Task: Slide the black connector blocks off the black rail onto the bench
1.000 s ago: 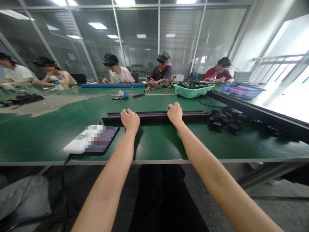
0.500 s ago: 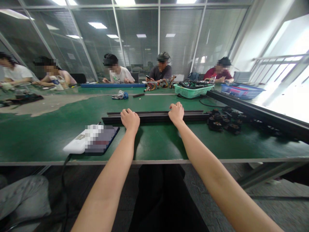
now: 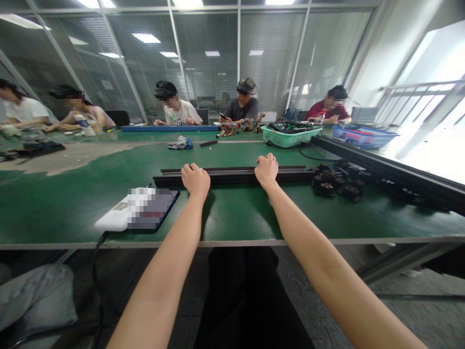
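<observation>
Two long black rails [image 3: 232, 178] lie side by side across the green table in front of me, running left to right. My left hand [image 3: 196, 180] is closed over them near their left part, fingers curled over the far side. Farther right, my right hand [image 3: 266, 168] grips them the same way with bent fingers. The fingertips of both hands are hidden behind the knuckles, so I cannot tell whether they hold one rail or both. Just beyond the rails' right end sits a pile of small black parts [image 3: 336, 179].
A white device [image 3: 112, 215] and a dark phone-like slab [image 3: 165, 206] lie left of my arms. A thick black beam [image 3: 392, 167] slants along the right. Farther back are a green basket [image 3: 290, 138] of cables, a blue basket [image 3: 366, 138], a crumpled cloth [image 3: 180, 142] and several seated people.
My right hand has shifted very slightly to the right along the rails. My left hand and the rails look almost unmoved.
</observation>
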Demonstrator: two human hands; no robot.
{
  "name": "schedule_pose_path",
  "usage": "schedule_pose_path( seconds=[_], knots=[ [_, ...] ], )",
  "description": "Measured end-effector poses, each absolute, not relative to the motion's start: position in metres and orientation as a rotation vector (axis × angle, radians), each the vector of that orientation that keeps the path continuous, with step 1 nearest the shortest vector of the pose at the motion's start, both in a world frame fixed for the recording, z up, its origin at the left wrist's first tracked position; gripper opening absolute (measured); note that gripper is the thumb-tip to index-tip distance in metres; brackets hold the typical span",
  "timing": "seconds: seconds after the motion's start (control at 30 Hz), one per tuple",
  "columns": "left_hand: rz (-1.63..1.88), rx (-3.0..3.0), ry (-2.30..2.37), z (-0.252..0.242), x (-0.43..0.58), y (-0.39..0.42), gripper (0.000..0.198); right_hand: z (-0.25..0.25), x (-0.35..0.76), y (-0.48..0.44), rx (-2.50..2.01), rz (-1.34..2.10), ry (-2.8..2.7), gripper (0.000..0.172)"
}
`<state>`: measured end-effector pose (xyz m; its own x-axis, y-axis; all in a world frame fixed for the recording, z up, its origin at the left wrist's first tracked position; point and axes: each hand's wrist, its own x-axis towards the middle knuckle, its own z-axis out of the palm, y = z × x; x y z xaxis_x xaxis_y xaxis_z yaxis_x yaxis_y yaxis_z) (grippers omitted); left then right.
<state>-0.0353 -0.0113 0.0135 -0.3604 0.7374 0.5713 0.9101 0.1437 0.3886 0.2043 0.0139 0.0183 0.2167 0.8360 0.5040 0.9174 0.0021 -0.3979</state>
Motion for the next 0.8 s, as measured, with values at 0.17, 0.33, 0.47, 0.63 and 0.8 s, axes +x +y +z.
schedule_pose_path(
  seconds=[0.17,0.33,0.47,0.63,0.8],
  knots=[
    [-1.032,-1.605,-2.182,0.014,-0.035,-0.012,0.042,0.016,0.206,0.015,-1.853,-0.161,-1.574,0.039],
    [-1.034,-1.600,-2.175,0.013,-0.035,-0.011,0.041,0.015,0.207,0.017,-1.855,-0.168,-1.544,0.038],
    [-1.041,-1.600,-2.174,0.012,-0.035,-0.010,0.040,0.017,0.209,0.016,-1.900,-0.155,-1.548,0.038],
    [-1.051,-1.614,-2.184,0.014,-0.034,-0.012,0.040,0.020,0.213,0.015,-1.921,-0.145,-1.538,0.038],
    [-1.053,-1.614,-2.187,0.014,-0.034,-0.012,0.040,0.022,0.215,0.014,-1.944,-0.128,-1.525,0.039]
  ],
)
